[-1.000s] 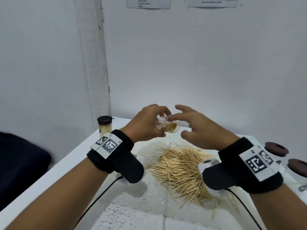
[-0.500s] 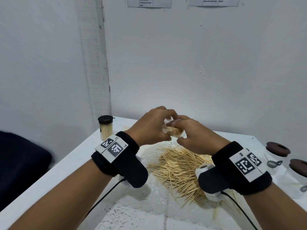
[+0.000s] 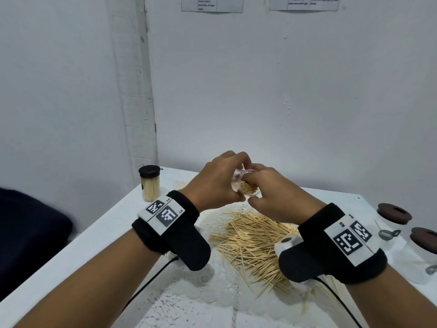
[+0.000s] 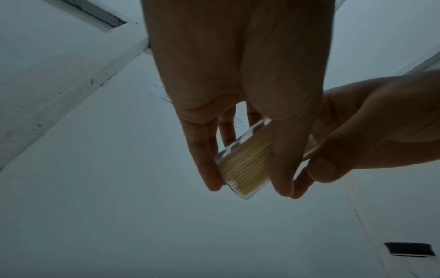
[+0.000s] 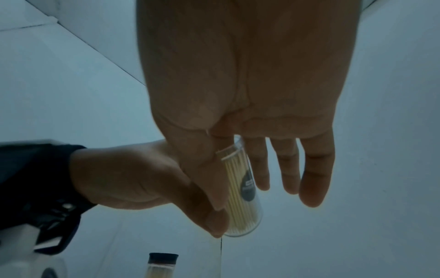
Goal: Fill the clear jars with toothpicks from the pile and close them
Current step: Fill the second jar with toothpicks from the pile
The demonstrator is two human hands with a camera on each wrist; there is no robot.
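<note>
1. Two hands meet above the white table [image 3: 99,233], both on one clear jar [image 3: 246,185] that is lifted clear of the surface and tilted with its open mouth toward the camera.
2. The left hand [image 3: 214,183] grips the jar's wall, fingers and thumb curled round it; the left wrist view shows the jar [image 4: 243,165] packed with toothpicks lying lengthwise.
3. The right hand [image 3: 279,197] pinches at the jar's rim with thumb and forefinger (whether it also touches the toothpick ends cannot be told); the other three fingers [image 5: 311,178] hang straight and apart from the glass.
4. The pile of toothpicks [image 3: 253,242] lies loose on a lace mat [image 3: 208,287], directly below the hands.
5. A filled jar with black lid [image 3: 149,183] stands upright at the table's far left corner.
6. Two brown-lidded jars [image 3: 395,216] stand at the right edge, well apart from the pile.
</note>
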